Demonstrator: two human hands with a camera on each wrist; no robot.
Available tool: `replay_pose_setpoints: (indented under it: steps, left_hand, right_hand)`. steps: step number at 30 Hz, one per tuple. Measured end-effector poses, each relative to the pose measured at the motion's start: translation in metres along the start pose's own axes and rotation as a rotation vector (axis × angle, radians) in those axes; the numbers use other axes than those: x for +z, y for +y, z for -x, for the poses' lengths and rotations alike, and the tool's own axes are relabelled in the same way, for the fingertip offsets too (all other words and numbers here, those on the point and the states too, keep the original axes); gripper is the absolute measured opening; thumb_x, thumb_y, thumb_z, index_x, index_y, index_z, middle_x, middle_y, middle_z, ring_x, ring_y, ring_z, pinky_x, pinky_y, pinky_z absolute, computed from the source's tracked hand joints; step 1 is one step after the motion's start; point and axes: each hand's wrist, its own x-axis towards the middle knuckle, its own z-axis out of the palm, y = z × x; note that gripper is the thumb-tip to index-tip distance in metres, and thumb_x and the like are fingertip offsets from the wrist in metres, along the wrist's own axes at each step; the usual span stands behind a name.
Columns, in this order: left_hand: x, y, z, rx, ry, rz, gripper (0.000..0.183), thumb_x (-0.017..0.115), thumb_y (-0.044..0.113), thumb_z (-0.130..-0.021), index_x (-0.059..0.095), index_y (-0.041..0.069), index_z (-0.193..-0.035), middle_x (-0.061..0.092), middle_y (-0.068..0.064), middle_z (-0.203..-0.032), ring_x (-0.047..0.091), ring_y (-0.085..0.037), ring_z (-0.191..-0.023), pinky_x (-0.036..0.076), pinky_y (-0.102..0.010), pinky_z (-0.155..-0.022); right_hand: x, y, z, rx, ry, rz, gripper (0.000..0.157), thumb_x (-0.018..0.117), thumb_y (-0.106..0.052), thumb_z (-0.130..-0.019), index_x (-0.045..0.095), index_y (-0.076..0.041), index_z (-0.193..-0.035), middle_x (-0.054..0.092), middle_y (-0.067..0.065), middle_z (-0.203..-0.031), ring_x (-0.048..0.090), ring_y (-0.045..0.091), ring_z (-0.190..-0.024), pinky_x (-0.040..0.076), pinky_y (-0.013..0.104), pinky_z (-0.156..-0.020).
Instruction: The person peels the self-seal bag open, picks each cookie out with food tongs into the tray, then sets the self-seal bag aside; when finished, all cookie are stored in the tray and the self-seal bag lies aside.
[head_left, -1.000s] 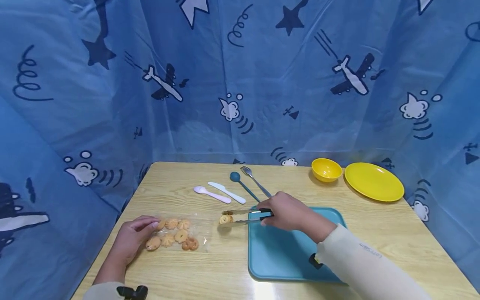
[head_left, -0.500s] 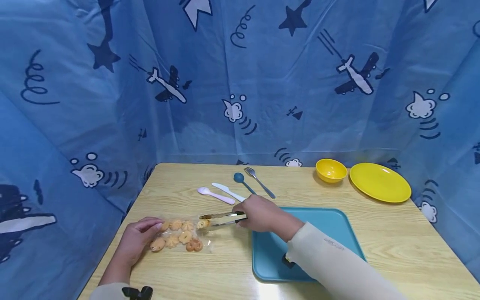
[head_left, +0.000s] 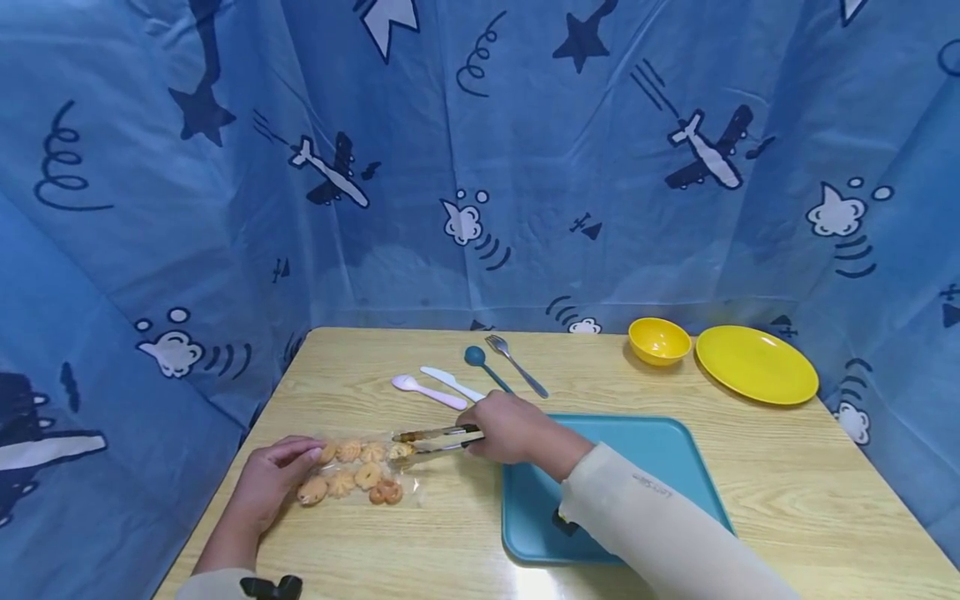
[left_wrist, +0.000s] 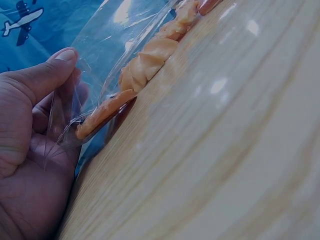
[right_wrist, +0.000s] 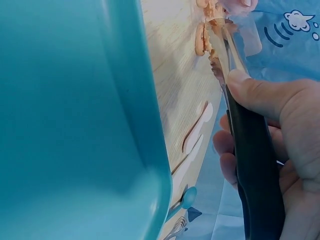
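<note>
In the head view my left hand (head_left: 273, 479) pinches the left end of a clear plastic bag (left_wrist: 107, 45) between thumb and fingers. Several cookies (head_left: 367, 476) of different shapes lie inside it in two rows. My right hand (head_left: 506, 429) grips metal tongs (right_wrist: 255, 160) by their black handles. Their tips straddle a round swirled cookie (head_left: 401, 451) at the bag's right end, in line with the upper row. In the left wrist view the bag's film lifts from the table at the thumb, with cookies resting on edge of the row.
A teal tray (head_left: 660, 454) lies under my right forearm. Behind it are a pink spoon (head_left: 429, 391), a white knife (head_left: 450, 380), a teal spoon (head_left: 476, 357) and a fork (head_left: 517, 365). A yellow bowl (head_left: 660, 342) and yellow plate (head_left: 756, 365) stand at the back right.
My right hand has moved left with the tongs, carrying the cookie from beside the tray to the right end of the bag. My left hand keeps its hold.
</note>
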Motion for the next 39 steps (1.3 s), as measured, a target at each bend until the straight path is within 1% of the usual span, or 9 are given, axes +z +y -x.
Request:
replay_pose_setpoints:
  steps: [2, 5, 8, 14, 20, 22, 28, 32, 39]
  left_hand:
    - [0.001, 0.0, 0.0, 0.008, -0.002, 0.014, 0.04, 0.072, 0.034, -0.096, 0.074, 0.002, -0.12, 0.073, 0.007, -0.112, 0.061, 0.006, -0.105, 0.052, -0.012, -0.091]
    - [0.002, 0.002, 0.001, 0.026, -0.006, 0.033, 0.039, 0.072, 0.032, -0.096, 0.074, 0.001, -0.12, 0.073, 0.009, -0.11, 0.061, 0.006, -0.105, 0.052, -0.012, -0.091]
    - [0.002, 0.003, 0.001, 0.035, -0.011, 0.05, 0.039, 0.072, 0.03, -0.097, 0.073, -0.001, -0.12, 0.073, 0.01, -0.11, 0.062, 0.005, -0.105, 0.053, -0.013, -0.091]
    - [0.004, 0.004, -0.001, 0.041, -0.008, 0.033, 0.039, 0.072, 0.031, -0.097, 0.074, 0.0, -0.12, 0.073, 0.009, -0.11, 0.062, 0.006, -0.105, 0.053, -0.013, -0.09]
    - [0.005, 0.004, -0.003, 0.047, -0.009, -0.002, 0.04, 0.072, 0.035, -0.096, 0.075, 0.003, -0.119, 0.073, -0.002, -0.116, 0.062, 0.006, -0.105, 0.052, -0.013, -0.09]
    - [0.004, 0.004, -0.003, 0.05, -0.008, -0.015, 0.04, 0.072, 0.036, -0.096, 0.075, 0.004, -0.119, 0.073, -0.002, -0.117, 0.061, 0.006, -0.105, 0.052, -0.013, -0.091]
    - [-0.001, 0.004, 0.0, 0.042, -0.007, 0.005, 0.042, 0.073, 0.036, -0.095, 0.074, 0.004, -0.121, 0.073, 0.004, -0.114, 0.061, 0.007, -0.106, 0.052, -0.013, -0.092]
    - [-0.002, 0.002, 0.001, 0.025, -0.006, 0.012, 0.043, 0.073, 0.036, -0.095, 0.073, 0.002, -0.122, 0.072, 0.012, -0.112, 0.059, 0.009, -0.106, 0.052, -0.011, -0.091]
    - [0.0, 0.001, 0.003, 0.006, 0.001, 0.005, 0.044, 0.072, 0.036, -0.096, 0.073, 0.001, -0.122, 0.072, 0.009, -0.112, 0.059, 0.008, -0.105, 0.051, -0.01, -0.09]
  right_hand:
    - [0.0, 0.0, 0.0, 0.002, 0.002, 0.008, 0.04, 0.077, -0.034, -0.093, 0.07, -0.023, -0.131, 0.074, -0.007, -0.122, 0.071, 0.009, -0.096, 0.059, 0.031, -0.084]
    - [-0.002, 0.001, 0.003, 0.009, 0.005, 0.008, 0.038, 0.077, -0.034, -0.093, 0.071, -0.024, -0.129, 0.075, -0.008, -0.115, 0.069, 0.006, -0.088, 0.058, 0.028, -0.078]
    - [-0.006, 0.003, 0.01, 0.014, 0.016, -0.01, 0.035, 0.077, -0.032, -0.093, 0.072, -0.025, -0.127, 0.075, -0.01, -0.099, 0.063, 0.003, -0.075, 0.054, 0.026, -0.069]
    - [-0.019, 0.013, 0.035, 0.003, 0.058, -0.056, 0.033, 0.077, -0.031, -0.093, 0.072, -0.023, -0.125, 0.063, -0.015, -0.072, 0.051, 0.003, -0.056, 0.045, 0.025, -0.056]
    - [-0.034, 0.04, 0.083, 0.082, 0.108, -0.064, 0.04, 0.08, -0.035, -0.09, 0.073, -0.02, -0.126, 0.074, -0.011, -0.089, 0.054, -0.001, -0.06, 0.049, 0.021, -0.06]
    - [-0.037, 0.052, 0.1, 0.122, 0.116, -0.066, 0.041, 0.081, -0.034, -0.089, 0.073, -0.018, -0.126, 0.076, -0.008, -0.097, 0.056, -0.002, -0.064, 0.05, 0.02, -0.061]
    - [-0.041, 0.082, 0.137, 0.241, 0.093, -0.071, 0.043, 0.083, -0.03, -0.086, 0.073, -0.016, -0.126, 0.077, -0.005, -0.101, 0.056, 0.001, -0.067, 0.05, 0.019, -0.06]
    - [-0.037, 0.093, 0.148, 0.27, 0.077, -0.062, 0.042, 0.084, -0.029, -0.086, 0.074, -0.015, -0.125, 0.077, -0.003, -0.101, 0.056, 0.002, -0.068, 0.049, 0.019, -0.06]
    - [-0.031, 0.097, 0.15, 0.264, 0.073, -0.06, 0.039, 0.084, -0.028, -0.086, 0.075, -0.015, -0.121, 0.076, -0.004, -0.101, 0.057, 0.003, -0.073, 0.05, 0.02, -0.064]
